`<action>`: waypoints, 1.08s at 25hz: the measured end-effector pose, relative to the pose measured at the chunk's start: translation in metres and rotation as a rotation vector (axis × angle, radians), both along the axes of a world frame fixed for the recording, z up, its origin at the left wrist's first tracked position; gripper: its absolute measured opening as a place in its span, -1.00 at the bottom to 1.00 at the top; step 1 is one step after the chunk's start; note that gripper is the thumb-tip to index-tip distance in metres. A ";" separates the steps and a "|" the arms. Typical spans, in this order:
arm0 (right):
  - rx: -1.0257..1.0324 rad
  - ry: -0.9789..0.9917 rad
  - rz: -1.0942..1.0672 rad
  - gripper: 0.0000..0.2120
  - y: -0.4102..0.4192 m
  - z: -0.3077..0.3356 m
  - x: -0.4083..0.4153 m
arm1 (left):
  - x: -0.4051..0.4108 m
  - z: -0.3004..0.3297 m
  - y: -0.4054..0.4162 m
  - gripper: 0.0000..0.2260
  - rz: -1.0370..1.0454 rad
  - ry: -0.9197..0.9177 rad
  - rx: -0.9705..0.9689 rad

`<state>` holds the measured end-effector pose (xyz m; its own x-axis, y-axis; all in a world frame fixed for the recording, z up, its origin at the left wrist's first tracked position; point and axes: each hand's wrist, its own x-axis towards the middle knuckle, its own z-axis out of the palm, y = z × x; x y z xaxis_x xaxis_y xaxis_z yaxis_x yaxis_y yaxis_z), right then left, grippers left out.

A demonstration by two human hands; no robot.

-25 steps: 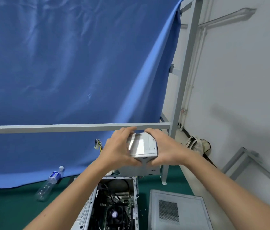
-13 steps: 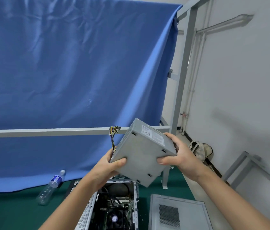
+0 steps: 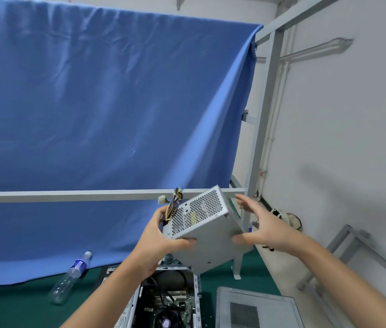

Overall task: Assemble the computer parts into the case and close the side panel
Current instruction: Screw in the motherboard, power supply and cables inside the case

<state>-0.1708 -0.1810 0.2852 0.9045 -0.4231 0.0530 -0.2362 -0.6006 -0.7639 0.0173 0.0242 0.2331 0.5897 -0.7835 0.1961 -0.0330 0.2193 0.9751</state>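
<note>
We hold the power supply unit (image 3: 205, 229) tilted in the air above the far end of the open computer case (image 3: 166, 301), its perforated vent face turned up and toward us. Our left hand (image 3: 157, 242) grips the unit's near left corner, thumb curled over the lower edge and fingers (image 3: 161, 213) wrapped behind, just below the bundle of yellow and black cables (image 3: 174, 202) that sprouts from the far left end. Our right hand (image 3: 263, 227) is at the unit's right side with fingers spread and nearly straight; the thumb lies close against the flat metal side, but we cannot tell whether it touches.

The case lies open on the green surface (image 3: 21, 304) below, with the motherboard and a cooler fan showing inside. Its detached side panel (image 3: 256, 308) lies flat just to the right, a narrow strip of green between the two edges. A clear plastic water bottle (image 3: 70, 279) lies on its side well to the left. A grey horizontal rail (image 3: 68, 195) crosses just behind the unit, in front of the blue cloth (image 3: 104, 102), and a grey upright post (image 3: 258, 143) stands right of it, near the white wall (image 3: 353, 114).
</note>
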 end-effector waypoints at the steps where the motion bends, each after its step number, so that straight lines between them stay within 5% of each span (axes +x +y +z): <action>1: -0.021 0.011 0.063 0.14 0.007 0.004 0.009 | 0.002 0.001 0.002 -0.28 -0.014 -0.038 0.005; 7: 0.005 -0.116 0.094 -0.18 0.044 -0.004 0.041 | 0.024 0.008 0.024 -0.29 -0.077 -0.147 0.154; 11: -0.041 -0.140 0.115 -0.16 0.061 -0.003 0.055 | 0.062 0.019 0.044 -0.60 -0.265 0.116 0.171; 16: -0.132 -0.088 0.166 -0.09 0.080 -0.003 0.075 | 0.083 0.015 0.045 -0.90 -0.119 0.075 0.209; 19: -0.153 -0.057 0.128 -0.10 0.085 -0.009 0.080 | 0.095 0.008 0.048 -0.77 -0.034 0.270 0.063; 23: -0.237 -0.014 0.078 -0.18 0.092 -0.025 0.092 | 0.111 -0.005 0.049 -0.88 -0.023 0.582 -0.033; 27: -0.333 0.096 0.040 -0.08 0.101 -0.049 0.100 | 0.140 -0.014 0.053 -0.85 -0.132 0.574 0.070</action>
<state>-0.0710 -0.0795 0.2363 0.9274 -0.3614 0.0960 -0.2692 -0.8234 -0.4994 0.1573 0.0773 0.2187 0.4828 -0.8569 -0.1808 0.5275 0.1197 0.8411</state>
